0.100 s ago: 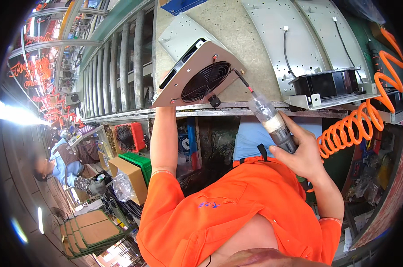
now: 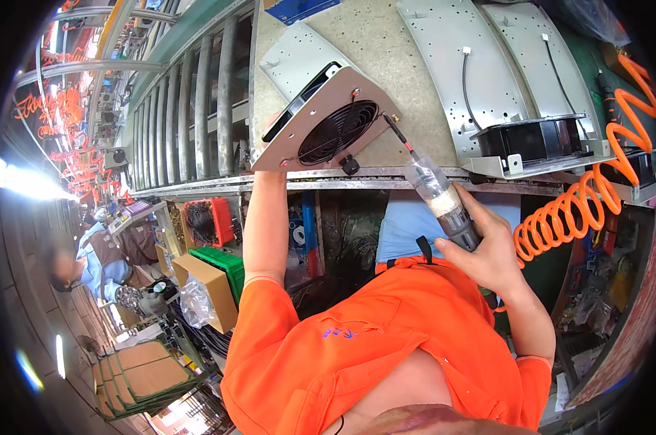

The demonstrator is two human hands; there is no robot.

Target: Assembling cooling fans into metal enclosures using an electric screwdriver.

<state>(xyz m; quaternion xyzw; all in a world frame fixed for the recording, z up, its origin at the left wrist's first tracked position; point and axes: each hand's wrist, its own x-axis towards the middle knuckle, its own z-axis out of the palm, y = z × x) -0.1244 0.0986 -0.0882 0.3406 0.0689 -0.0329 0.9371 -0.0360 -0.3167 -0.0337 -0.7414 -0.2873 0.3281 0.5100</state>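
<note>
A tilted metal panel (image 2: 273, 154) with a black fan (image 2: 317, 145) behind its round grille rests over the near edge of the workbench. My left hand (image 2: 271, 119) holds it from behind and is mostly hidden by the panel. In my right hand (image 2: 493, 250) is a power screwdriver (image 2: 451, 214) with a clear wrap around its front, my fingers closed around the grey body. Its long bit points up and left, with the tip at a screw by the panel's right corner. A small black knob (image 2: 350, 165) sticks out from the panel's lower edge.
Perforated metal plates (image 2: 454, 65) lie on the bench, one partly behind the panel. To the right stands another black fan (image 2: 531, 141) on a bracket, beside an orange coiled hose (image 2: 560, 225). A roller conveyor (image 2: 190, 116) runs at left. A co-worker (image 2: 103, 264) is farther left.
</note>
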